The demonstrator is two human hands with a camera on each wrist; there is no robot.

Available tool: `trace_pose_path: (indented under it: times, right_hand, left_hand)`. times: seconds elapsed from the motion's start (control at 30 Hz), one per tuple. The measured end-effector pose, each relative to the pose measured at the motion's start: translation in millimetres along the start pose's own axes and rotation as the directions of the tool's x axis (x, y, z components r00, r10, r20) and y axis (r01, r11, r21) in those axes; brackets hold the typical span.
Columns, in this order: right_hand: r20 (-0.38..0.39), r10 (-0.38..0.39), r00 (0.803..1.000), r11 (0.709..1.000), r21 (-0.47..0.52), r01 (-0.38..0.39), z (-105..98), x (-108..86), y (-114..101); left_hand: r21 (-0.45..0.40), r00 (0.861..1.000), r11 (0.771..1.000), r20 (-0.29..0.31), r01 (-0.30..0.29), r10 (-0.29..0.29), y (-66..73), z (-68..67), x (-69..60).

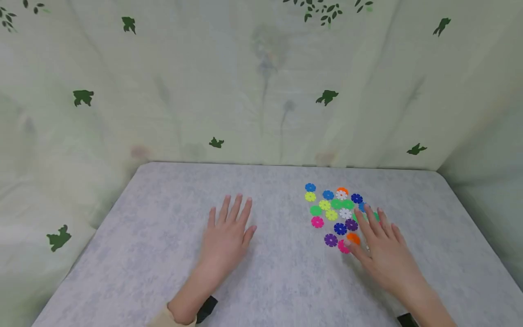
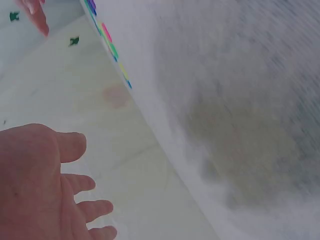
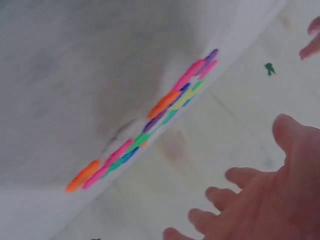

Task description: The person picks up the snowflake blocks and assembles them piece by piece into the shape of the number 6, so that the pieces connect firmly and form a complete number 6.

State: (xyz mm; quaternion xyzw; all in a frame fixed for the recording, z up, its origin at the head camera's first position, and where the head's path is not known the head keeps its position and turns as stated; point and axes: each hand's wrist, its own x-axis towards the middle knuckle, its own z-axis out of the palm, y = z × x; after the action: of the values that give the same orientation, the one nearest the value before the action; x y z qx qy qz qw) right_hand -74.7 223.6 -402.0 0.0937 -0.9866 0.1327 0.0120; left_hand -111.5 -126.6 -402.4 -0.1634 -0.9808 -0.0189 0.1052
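Flat, notched plastic discs in many colours lie spread on the right half of the table; among them are a yellow disc point(image 1: 310, 196), a pink disc point(image 1: 317, 222) and a purple disc point(image 1: 331, 240). My right hand point(image 1: 386, 254) hovers over the right side of this group, fingers spread and holding nothing, and it hides some discs. In the right wrist view the discs, such as an orange disc point(image 3: 83, 176), appear edge-on beyond the palm. Left of the discs, my left hand point(image 1: 226, 240) is held above bare tabletop with straight, spread fingers and nothing in it.
The grey mottled table point(image 1: 163, 272) has rounded far corners. A pale curtain point(image 1: 171, 91) with green bird and leaf prints hangs behind the table and along its sides. Dark wrist straps point(image 1: 207, 309) show beneath the wrists.
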Motion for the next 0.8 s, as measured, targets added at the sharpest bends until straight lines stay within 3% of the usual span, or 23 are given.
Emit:
trace_pose_path:
  times: [0.17, 0.3, 0.43, 0.53, 0.63, 0.8]
  right_hand:
    - [0.014, -0.033, 0.999, 0.999, 0.044, 0.032, -1.8, -0.2, 13.8]
    - [0.050, -0.063, 0.997, 0.990, 0.128, 0.056, -4.4, 1.9, 22.1]
    - [0.083, -0.091, 0.992, 0.971, 0.230, 0.069, -7.4, 4.0, 30.1]
    - [0.101, -0.105, 0.989, 0.961, 0.268, 0.074, -8.4, 7.4, 35.4]
    - [0.131, -0.101, 0.986, 0.955, 0.291, 0.059, -8.2, 12.1, 39.1]
    - [0.177, -0.065, 0.982, 0.934, 0.356, -0.002, -7.6, 17.6, 44.6]
  left_hand:
    - [-0.035, 0.990, 0.990, 0.026, -0.136, 0.137, 16.3, 0.9, 8.1]
    - [-0.215, 0.968, 0.949, 0.052, -0.229, 0.245, 31.4, 1.5, 15.9]
    - [-0.456, 0.944, 0.853, 0.072, -0.255, 0.321, 44.6, 2.3, 24.7]
    - [-0.611, 0.934, 0.764, 0.111, -0.205, 0.339, 53.6, 4.5, 31.1]
    - [-0.711, 0.930, 0.692, 0.156, -0.128, 0.333, 62.1, 10.3, 37.6]
    - [-0.804, 0.924, 0.594, 0.201, -0.035, 0.326, 76.4, 20.6, 49.0]
